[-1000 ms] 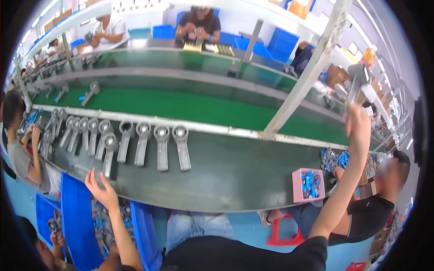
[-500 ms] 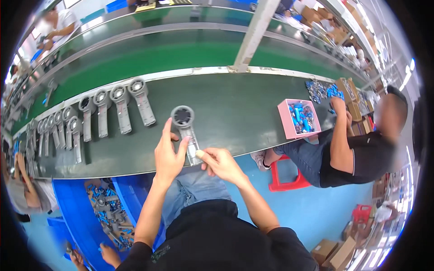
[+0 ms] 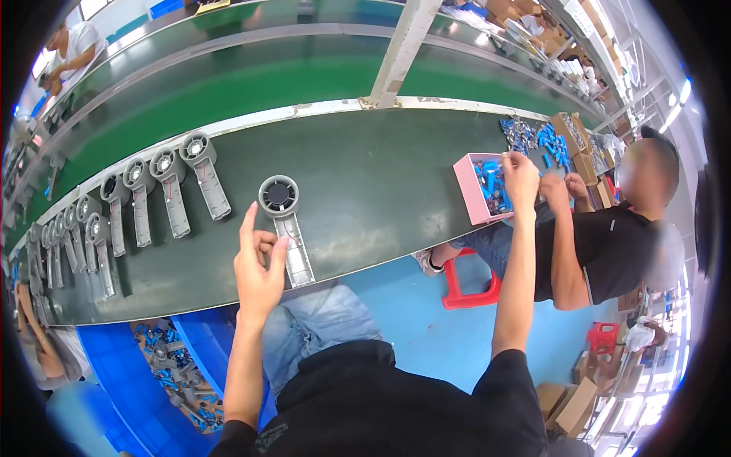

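Observation:
A grey handheld fan housing [image 3: 298, 257] with a black round fan and thin wires in its open handle lies before me on the green bench. Beside its handle is my left hand [image 3: 259, 273], index finger stretched out and thumb at the handle's edge; it is open and does not grip the housing. My right hand [image 3: 521, 186] is over at the pink box [image 3: 467, 190], its fingers bent together above the blue cylindrical cells with wires [image 3: 489, 181]. What those fingertips hold, if anything, I cannot make out.
Similar grey housings [image 3: 173, 206] stand in a row at the left. Loose blue cells [image 3: 553, 145] lie at the back right, near a seated co-worker [image 3: 609, 244] whose hands are close to my right hand. A blue bin [image 3: 126, 381] of parts sits below the bench; a red stool [image 3: 464, 286] stands right.
My right hand has left the fan housing's handle and moved right to the pink box. My left hand stays beside the housing. The co-worker's hands have come nearer the box.

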`<state>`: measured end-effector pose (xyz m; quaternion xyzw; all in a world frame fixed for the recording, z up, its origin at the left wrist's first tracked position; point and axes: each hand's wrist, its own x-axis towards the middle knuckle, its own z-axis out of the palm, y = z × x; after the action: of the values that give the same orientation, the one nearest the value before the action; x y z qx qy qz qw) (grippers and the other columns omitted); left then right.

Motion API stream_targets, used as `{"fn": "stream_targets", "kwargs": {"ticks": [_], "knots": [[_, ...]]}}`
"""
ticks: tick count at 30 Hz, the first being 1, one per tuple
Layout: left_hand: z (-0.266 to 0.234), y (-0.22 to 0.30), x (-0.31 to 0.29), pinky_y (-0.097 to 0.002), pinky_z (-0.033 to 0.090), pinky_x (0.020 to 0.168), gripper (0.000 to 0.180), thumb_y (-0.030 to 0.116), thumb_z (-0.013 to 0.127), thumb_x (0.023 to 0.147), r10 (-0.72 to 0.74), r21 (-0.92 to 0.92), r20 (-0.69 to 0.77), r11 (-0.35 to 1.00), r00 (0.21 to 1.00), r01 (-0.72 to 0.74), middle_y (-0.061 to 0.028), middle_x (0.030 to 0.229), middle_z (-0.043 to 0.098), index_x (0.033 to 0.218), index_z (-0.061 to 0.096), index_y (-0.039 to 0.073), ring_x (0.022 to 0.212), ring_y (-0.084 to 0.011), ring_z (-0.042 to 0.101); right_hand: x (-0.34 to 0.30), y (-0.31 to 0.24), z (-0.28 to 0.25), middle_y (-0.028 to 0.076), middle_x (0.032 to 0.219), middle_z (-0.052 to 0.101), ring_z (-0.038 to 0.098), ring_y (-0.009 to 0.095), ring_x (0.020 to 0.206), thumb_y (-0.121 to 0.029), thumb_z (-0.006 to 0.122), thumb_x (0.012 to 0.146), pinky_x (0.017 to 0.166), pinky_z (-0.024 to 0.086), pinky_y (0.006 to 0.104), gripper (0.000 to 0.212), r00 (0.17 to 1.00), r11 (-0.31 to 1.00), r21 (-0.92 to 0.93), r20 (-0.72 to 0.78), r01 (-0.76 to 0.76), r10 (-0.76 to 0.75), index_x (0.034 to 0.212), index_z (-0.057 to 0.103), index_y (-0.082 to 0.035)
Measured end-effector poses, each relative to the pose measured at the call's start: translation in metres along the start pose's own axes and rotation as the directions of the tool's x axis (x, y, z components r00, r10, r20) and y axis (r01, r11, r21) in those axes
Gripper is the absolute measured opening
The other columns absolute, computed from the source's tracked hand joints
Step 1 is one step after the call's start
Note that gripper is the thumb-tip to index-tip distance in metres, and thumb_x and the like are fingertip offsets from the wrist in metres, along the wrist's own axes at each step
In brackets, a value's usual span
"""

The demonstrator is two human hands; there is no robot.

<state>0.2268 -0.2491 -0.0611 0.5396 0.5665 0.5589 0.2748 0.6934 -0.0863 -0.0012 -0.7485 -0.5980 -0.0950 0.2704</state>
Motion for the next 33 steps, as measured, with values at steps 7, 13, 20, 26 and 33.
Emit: {"fn": "stream_targets", "kwargs": {"ticks": [7, 13, 20, 26, 33], "knots": [[-0.017, 0.007, 0.003, -0.0235, 0.044, 0.071, 0.032, 0.001, 0.059, 0.091, 0.107, 0.142, -0.224, 0.987, 0.969, -0.076, -0.0072, 0.099, 0.062, 0.123, 0.061, 0.0, 0.079, -0.0102, 0.055, -0.043, -0.116, -0.043, -0.001, 0.094, 0.062, 0.057, 0.006, 0.082, -0.012, 0.061, 0.096, 0.072, 0.045, 0.0194, 0.032, 0.997, 0.606, 0.791, -0.061, 0.079, -0.05, 0.126, 0.062, -0.001], [-0.032, 0.056, 0.008, -0.0358, 0.048, 0.089, 0.032, 0.001, 0.065, 0.085, 0.296, -0.013, -0.062, 0.955, 0.953, -0.297, -0.0175, 0.112, 0.063, 0.117, 0.065, -0.001, 0.104, -0.0284, 0.062, -0.136, -0.21, -0.029, 0.008, 0.095, 0.065, 0.065, 0.016, 0.083, 0.008, 0.068, 0.083, 0.078, 0.052, 0.0276, 0.035, 0.934, 0.241, 0.968, 0.025, 0.067, -0.358, 0.114, 0.054, -0.001], [-0.041, 0.045, -0.018, -0.0294, 0.053, 0.083, 0.038, 0.006, 0.058, 0.096, -0.263, -0.587, 0.258, 0.721, 0.93, 0.367, -0.0134, 0.109, 0.068, 0.133, 0.055, 0.0, 0.094, -0.0165, 0.067, -0.189, -0.287, 0.005, 0.01, 0.1, 0.065, 0.062, 0.016, 0.082, 0.006, 0.072, 0.078, 0.07, 0.049, 0.0265, 0.021, 0.651, 0.191, 0.978, 0.095, 0.079, -0.753, 0.098, 0.068, 0.001], [-0.05, 0.034, -0.019, -0.023, 0.049, 0.065, 0.029, 0.002, 0.053, 0.096, -0.271, -0.366, 0.056, 0.89, 0.961, 0.272, -0.0123, 0.101, 0.069, 0.124, 0.058, -0.003, 0.074, -0.0098, 0.062, -0.191, -0.276, 0.018, 0.003, 0.08, 0.054, 0.05, 0.009, 0.065, -0.002, 0.074, 0.079, 0.055, 0.039, 0.0241, 0.013, 0.793, 0.504, 0.851, 0.205, 0.145, -0.574, 0.092, 0.071, -0.002], [-0.036, 0.027, -0.012, -0.0243, 0.039, 0.052, 0.02, -0.003, 0.062, 0.086, 0.035, 0.252, -0.035, 0.967, 0.999, -0.025, -0.0051, 0.076, 0.058, 0.104, 0.068, 0.003, 0.055, -0.0094, 0.049, -0.197, -0.293, 0.025, 0.003, 0.072, 0.051, 0.05, 0.01, 0.061, -0.007, 0.074, 0.079, 0.053, 0.04, 0.0284, 0.01, 0.715, 0.646, 0.671, 0.245, 0.363, -0.655, 0.084, 0.068, -0.003]]}}
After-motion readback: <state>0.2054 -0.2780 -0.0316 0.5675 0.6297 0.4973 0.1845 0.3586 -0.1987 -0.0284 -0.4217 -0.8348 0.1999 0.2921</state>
